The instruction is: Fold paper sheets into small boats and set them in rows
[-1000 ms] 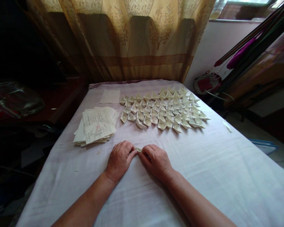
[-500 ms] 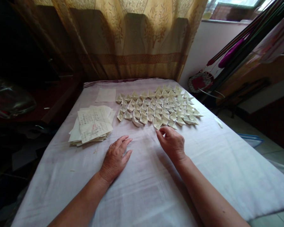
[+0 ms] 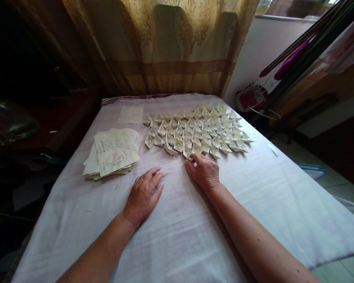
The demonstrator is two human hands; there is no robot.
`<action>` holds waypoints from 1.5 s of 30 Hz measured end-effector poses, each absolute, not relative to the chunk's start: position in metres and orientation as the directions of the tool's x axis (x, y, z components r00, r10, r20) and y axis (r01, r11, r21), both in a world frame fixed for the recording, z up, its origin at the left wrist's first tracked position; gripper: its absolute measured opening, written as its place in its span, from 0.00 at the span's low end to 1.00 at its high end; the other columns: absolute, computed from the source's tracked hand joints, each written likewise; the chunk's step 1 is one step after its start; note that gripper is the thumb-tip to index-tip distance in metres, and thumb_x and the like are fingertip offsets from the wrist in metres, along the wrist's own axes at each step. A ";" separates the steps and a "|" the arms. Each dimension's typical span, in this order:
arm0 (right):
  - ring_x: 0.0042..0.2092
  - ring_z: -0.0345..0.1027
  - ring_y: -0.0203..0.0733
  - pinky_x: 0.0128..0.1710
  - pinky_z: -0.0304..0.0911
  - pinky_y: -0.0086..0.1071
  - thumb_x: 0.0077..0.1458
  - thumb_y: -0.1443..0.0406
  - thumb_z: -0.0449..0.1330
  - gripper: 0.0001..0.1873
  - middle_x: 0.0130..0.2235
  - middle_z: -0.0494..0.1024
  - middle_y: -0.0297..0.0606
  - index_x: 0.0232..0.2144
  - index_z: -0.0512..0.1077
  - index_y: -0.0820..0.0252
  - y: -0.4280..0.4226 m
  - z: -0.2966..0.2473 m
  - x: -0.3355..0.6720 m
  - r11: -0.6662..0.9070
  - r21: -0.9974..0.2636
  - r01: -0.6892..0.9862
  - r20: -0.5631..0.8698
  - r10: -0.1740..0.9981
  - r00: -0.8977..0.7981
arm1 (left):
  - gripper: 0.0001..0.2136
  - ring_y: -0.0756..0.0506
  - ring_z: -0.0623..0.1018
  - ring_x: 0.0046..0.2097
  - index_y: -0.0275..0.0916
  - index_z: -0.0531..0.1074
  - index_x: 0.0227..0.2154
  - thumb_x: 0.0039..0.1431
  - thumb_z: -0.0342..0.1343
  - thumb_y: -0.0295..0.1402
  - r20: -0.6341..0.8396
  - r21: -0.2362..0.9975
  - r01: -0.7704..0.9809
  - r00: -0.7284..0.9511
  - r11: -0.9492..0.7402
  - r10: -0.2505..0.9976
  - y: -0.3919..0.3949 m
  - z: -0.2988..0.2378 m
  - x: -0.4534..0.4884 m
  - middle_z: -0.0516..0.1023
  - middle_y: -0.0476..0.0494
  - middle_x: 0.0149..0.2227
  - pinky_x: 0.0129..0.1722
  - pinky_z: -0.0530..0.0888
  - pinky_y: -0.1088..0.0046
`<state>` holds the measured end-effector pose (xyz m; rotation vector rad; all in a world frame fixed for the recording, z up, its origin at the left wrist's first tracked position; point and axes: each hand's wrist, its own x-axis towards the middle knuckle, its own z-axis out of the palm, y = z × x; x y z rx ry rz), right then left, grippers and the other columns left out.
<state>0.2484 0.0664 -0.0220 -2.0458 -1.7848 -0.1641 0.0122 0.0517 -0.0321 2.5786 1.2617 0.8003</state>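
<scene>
My left hand lies flat on the white cloth, fingers stretched out, holding nothing. My right hand reaches to the near edge of a spread of several small folded paper boats. Its fingertips are pressed together on one folded paper boat at the front row. The thumb side of that hand is hidden. A stack of written paper sheets lies left of the boats, just beyond my left hand.
A single blank sheet lies at the back left of the table. A paper scrap sits near the right edge. A patterned curtain hangs behind. Poles, a red round object and a blue item stand to the right.
Both hands were pinching a folded piece together near me. The left hand let go and flattened on the cloth. The right hand carried the piece forward to the front row of boats.
</scene>
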 end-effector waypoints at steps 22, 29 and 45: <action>0.30 0.70 0.38 0.31 0.57 0.28 0.59 0.64 0.55 0.08 0.29 0.78 0.35 0.29 0.71 0.57 0.037 -0.036 0.248 0.230 -0.310 0.922 0.385 0.917 -0.100 | 0.13 0.34 0.77 0.51 0.41 0.76 0.46 0.63 0.52 0.38 0.509 0.127 0.941 0.210 -0.314 0.835 0.095 -0.012 -0.072 0.80 0.37 0.51 0.51 0.69 0.54; 0.30 0.71 0.39 0.32 0.57 0.29 0.59 0.62 0.54 0.09 0.29 0.78 0.35 0.29 0.72 0.57 0.038 -0.039 0.249 0.229 -0.322 0.919 0.397 0.914 -0.088 | 0.13 0.38 0.82 0.46 0.40 0.78 0.41 0.65 0.49 0.37 0.434 0.185 0.918 0.244 -0.351 0.867 0.098 -0.012 -0.077 0.84 0.40 0.44 0.47 0.73 0.59; 0.30 0.71 0.39 0.31 0.58 0.29 0.59 0.62 0.54 0.10 0.30 0.79 0.36 0.29 0.73 0.56 0.038 -0.039 0.250 0.239 -0.342 0.909 0.401 0.912 -0.089 | 0.13 0.40 0.83 0.43 0.44 0.80 0.42 0.60 0.54 0.40 0.363 0.334 0.911 0.114 -0.243 0.925 0.097 -0.012 -0.082 0.84 0.45 0.43 0.42 0.76 0.68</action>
